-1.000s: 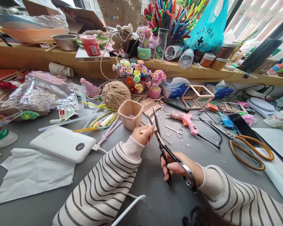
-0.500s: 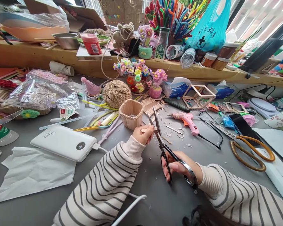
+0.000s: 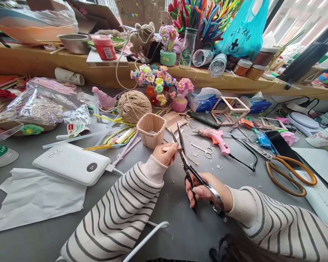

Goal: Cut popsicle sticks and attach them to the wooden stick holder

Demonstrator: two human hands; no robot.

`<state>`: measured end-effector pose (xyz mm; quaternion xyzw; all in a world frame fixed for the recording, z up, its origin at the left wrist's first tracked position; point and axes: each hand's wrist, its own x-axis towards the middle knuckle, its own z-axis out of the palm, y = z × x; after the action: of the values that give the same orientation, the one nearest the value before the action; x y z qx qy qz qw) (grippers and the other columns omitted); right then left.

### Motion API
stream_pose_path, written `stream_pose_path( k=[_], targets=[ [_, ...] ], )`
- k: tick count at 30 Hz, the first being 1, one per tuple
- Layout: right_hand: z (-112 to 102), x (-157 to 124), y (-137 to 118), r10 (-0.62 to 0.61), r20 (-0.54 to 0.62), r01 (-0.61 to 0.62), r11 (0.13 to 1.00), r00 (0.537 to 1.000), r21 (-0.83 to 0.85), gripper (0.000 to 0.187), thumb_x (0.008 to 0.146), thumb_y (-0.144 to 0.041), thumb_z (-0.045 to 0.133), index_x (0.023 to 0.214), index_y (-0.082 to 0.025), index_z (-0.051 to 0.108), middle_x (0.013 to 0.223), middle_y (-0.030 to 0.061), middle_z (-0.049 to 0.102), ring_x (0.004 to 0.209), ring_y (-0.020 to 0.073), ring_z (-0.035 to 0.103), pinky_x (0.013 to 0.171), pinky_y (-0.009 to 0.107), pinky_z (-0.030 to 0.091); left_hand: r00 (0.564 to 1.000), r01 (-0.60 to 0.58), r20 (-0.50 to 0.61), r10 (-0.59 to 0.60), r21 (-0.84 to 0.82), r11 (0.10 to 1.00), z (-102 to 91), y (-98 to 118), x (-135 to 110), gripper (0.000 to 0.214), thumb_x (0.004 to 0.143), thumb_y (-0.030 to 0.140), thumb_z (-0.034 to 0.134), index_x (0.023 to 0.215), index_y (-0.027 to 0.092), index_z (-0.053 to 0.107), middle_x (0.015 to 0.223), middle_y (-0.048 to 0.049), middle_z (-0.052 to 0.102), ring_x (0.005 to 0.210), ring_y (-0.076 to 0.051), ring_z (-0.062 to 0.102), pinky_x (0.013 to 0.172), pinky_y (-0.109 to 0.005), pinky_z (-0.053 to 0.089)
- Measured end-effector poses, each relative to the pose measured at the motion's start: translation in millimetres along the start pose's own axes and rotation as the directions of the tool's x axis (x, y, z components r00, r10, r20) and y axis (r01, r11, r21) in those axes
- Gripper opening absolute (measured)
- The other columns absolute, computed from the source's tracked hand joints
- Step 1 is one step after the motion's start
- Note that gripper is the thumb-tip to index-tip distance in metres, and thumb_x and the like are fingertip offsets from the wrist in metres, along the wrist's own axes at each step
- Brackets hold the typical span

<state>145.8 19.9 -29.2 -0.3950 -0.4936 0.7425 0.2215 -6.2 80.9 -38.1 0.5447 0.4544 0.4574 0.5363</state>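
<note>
My left hand (image 3: 165, 154) pinches a small flat piece of pale wood, like a craft stick (image 3: 166, 148), mostly hidden by the fingers. Black-handled scissors (image 3: 190, 167) are in my right hand (image 3: 207, 191), with thumb and fingers through the loops. Their blades stand slightly apart and point away from me, right at the left fingertips. Just beyond the left hand is a small square wooden basket (image 3: 151, 131) with a braided rim. Flat craft sticks (image 3: 176, 122) lie side by side behind it.
To the right lie small scissors (image 3: 205, 150), a pink glue gun (image 3: 217, 139) with a black cord, and large brown-handled scissors (image 3: 287, 171). A white power bank (image 3: 71, 163) with a cable is on the left. Behind stand a twine ball (image 3: 133, 106) and a wooden stick frame (image 3: 231, 110).
The view has shifted very slightly. Both hands keep nearly the same pose, with the scissor blades still parted beside the left fingertips.
</note>
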Motion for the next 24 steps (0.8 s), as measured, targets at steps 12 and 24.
stream_pose_path(
  k=[12, 24],
  targets=[
    [0.5, 3.5, -9.7, 0.176, 0.071, -0.184, 0.974, 0.982, 0.130, 0.058, 0.043, -0.060, 0.068, 0.070, -0.013, 0.047, 0.064, 0.0008, 0.055, 0.058, 0.0113, 0.056, 0.063, 0.031, 0.045, 0.998, 0.067, -0.006, -0.067, 0.035, 0.997, -3.1, -3.4, 3.4, 0.041, 0.074, 0.036, 0.042, 0.038, 0.017, 0.036, 0.025, 0.0070, 0.031, 0.026, -0.004, 0.028, 0.035, -0.019, 0.023],
    [-1.1, 4.1, -7.5, 0.100, 0.029, -0.103, 0.989, 0.995, 0.109, 0.049, 0.051, -0.054, 0.065, 0.072, -0.013, 0.051, 0.059, 0.0001, 0.052, 0.052, 0.0116, 0.053, 0.058, 0.031, 0.045, 0.997, 0.081, -0.017, -0.081, -0.001, 0.997, -2.4, -5.8, 2.5, 0.041, 0.074, 0.037, 0.040, 0.037, 0.018, 0.035, 0.024, 0.0064, 0.030, 0.026, -0.004, 0.029, 0.036, -0.020, 0.024]
  ],
)
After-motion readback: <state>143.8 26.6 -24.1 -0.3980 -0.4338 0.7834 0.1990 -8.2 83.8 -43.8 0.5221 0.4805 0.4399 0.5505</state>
